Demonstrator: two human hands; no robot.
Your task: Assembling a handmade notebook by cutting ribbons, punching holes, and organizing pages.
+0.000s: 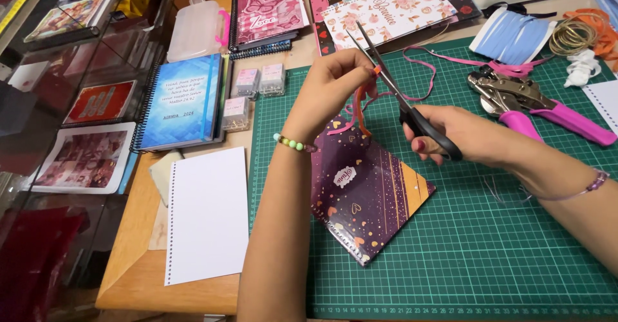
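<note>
Your scissors (399, 97) meet an orange ribbon (362, 106) above the purple notebook (364, 190).
Your left hand (331, 90) has its grip closed on the ribbon's top; your right hand (467, 138), at 3 o'clock from it, grips the black scissor handles, blades open. The notebook lies on the green cutting mat (489, 245), mid-table, just below both hands.

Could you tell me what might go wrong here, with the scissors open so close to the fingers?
The open scissors in the right hand sit right beside the left hand pinching the orange ribbon, so a fingertip could get nicked. The blades might also catch the pink ribbon lying behind. A tug could shift the purple notebook on the green cutting mat.
</note>
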